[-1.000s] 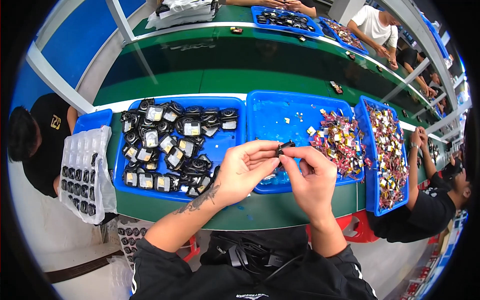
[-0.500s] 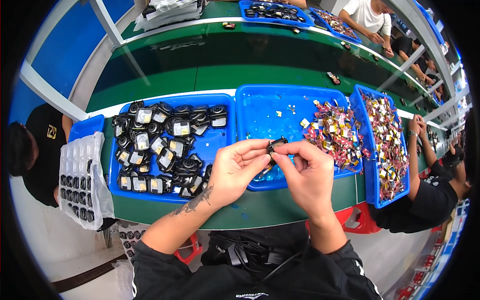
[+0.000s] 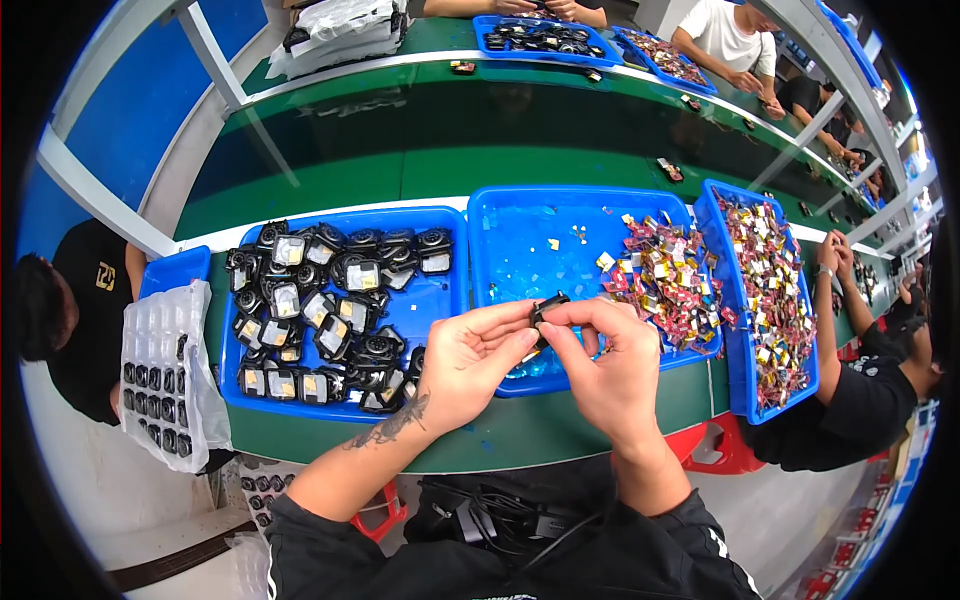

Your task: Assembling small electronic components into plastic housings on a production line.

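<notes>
Between the fingertips of both hands is a small black plastic housing (image 3: 547,306), raised over the front of the middle blue tray (image 3: 520,200). My left hand (image 3: 470,365) pinches it from the left, thumb against fingers. My right hand (image 3: 612,365) grips its right side with thumb and forefinger. The fingers cover most of the piece, so its inner side cannot be made out. In the middle tray, small red circuit boards with yellow and white parts (image 3: 665,285) are heaped at the right, with blue film scraps (image 3: 530,270) at the left.
Black housings with pale square windows (image 3: 340,305) fill the left blue tray (image 3: 445,225). A tilted blue tray (image 3: 735,370) of circuit boards stands at right. Clear blister trays (image 3: 165,370) hang over the left edge. Co-workers sit around the green conveyor (image 3: 480,150).
The black housing has been turned between my fingers and now sticks up at a slant. My right hand has shifted slightly left. The whole view has tipped a little, so the trays appear lower.
</notes>
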The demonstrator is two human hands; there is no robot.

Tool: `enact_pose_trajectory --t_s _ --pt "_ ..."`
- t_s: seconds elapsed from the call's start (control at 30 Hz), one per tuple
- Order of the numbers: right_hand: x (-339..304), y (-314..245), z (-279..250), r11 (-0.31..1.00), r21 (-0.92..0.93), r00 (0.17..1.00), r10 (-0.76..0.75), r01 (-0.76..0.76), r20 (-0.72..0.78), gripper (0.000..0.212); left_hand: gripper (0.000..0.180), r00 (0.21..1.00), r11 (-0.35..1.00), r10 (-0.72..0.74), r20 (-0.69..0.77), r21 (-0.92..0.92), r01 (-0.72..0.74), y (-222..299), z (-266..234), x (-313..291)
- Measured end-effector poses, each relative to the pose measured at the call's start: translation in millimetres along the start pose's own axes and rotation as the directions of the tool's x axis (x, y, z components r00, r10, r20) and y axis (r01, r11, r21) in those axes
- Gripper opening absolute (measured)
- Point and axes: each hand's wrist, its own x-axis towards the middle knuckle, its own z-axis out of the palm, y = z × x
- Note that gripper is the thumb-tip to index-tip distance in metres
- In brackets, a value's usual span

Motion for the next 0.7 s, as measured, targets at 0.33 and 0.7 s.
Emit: enact_pose_trajectory --t_s 0.33,0.7 --pt "-1.8 2.5 -0.1 1.0 -0.002 1.0 -0.008 0.008 0.022 0.006 0.035 0.998 0.998 0.057 0.002 0.034 -0.057 -2.7 1.4 -1.7" --pt "-0.9 4.3 -2.9 1.0 -0.003 0.998 -0.003 0.003 0.065 0.009 0.036 0.998 0.998 0.062 0.01 0.012 -0.062 -8.0 1.5 -4.1"
